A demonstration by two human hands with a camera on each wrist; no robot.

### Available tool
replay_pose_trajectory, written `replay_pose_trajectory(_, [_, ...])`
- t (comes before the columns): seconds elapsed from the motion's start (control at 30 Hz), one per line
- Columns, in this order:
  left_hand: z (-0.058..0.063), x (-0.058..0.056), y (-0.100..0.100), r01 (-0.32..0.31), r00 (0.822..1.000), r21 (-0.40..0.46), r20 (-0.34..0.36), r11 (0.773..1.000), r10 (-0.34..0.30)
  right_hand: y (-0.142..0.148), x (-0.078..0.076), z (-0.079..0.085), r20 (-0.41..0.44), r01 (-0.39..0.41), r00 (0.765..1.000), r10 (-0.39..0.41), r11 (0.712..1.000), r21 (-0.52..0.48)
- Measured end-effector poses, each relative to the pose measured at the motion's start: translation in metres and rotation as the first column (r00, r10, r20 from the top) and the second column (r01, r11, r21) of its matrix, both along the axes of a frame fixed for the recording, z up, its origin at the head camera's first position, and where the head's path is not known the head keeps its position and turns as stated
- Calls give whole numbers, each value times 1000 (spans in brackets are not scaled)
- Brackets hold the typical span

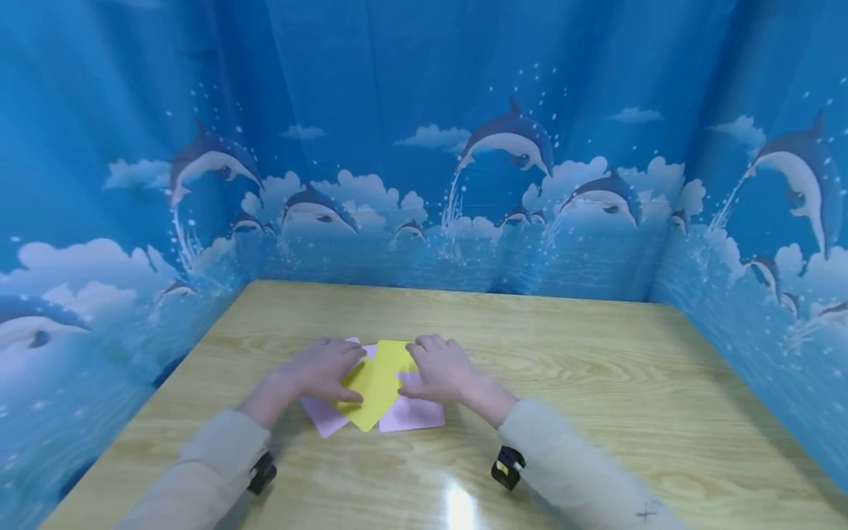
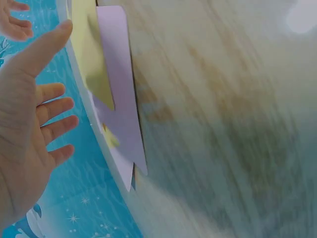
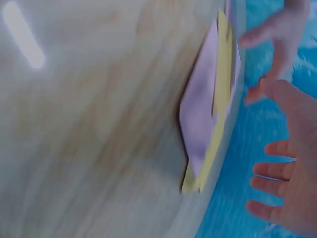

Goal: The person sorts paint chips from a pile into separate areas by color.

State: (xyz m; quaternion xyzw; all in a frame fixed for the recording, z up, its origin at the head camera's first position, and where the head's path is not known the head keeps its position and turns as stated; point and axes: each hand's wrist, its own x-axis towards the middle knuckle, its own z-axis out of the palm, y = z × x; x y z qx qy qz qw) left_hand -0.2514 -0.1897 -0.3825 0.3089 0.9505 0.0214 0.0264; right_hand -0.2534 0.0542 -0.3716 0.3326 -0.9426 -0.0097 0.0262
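Observation:
A loose pile of yellow cards (image 1: 380,390) and light purple cards (image 1: 414,416) lies on the table, overlapping at different angles. The left hand (image 1: 324,372) is over the pile's left side, its fingers spread. Over the right side is the right hand (image 1: 445,372), fingers also spread and the palm turned toward the other hand. In the left wrist view, the left hand (image 2: 25,134) has its thumb raised beside a yellow card (image 2: 91,54) and nothing gripped. The right wrist view has the right hand (image 3: 292,163) beside the pile, fingers extended, with purple card (image 3: 200,104) corners jutting out.
The pile sits left of centre on a wood-grain table (image 1: 563,368). A blue curtain (image 1: 397,88) printed with dolphins encloses the back and both sides. Black devices (image 1: 508,467) are strapped at both wrists. A bright light reflection shows near the front edge.

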Motion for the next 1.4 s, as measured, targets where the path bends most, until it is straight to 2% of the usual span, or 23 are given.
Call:
replay_pose_trajectory(0.17, [-2, -1, 3, -8, 1000, 2, 29, 1000, 8, -21, 10, -6, 15, -36, 999, 34, 996, 86])
replay_pose_trajectory(0.4, [-10, -7, 4, 28, 999, -5, 28, 1000, -27, -39, 17, -20, 70, -55, 996, 49, 995, 83])
replay_pose_trajectory(0.6, [-17, -6, 5, 11, 999, -4, 41, 1000, -11, -49, 20, -27, 87, -47, 995, 37, 992, 119])
replay_pose_trajectory(0.93, [-14, 0, 5, 0, 999, 4, 43, 1000, -1, -50, 18, -29, 72, -19, 997, 10, 990, 137])
replay_pose_trajectory(1.13, [-13, 3, -2, 9, 1000, 22, 26, 1000, -10, -45, 15, -28, 105, -13, 995, 1, 994, 112])
replay_pose_trajectory(1.3, [-14, 6, -7, -43, 995, 11, 90, 999, 42, -41, 13, -27, 129, -21, 992, 7, 994, 105])
replay_pose_trajectory(1.4, [-13, 7, -8, -52, 993, 15, 106, 999, 51, -40, 11, -29, 128, -29, 992, 14, 993, 119])
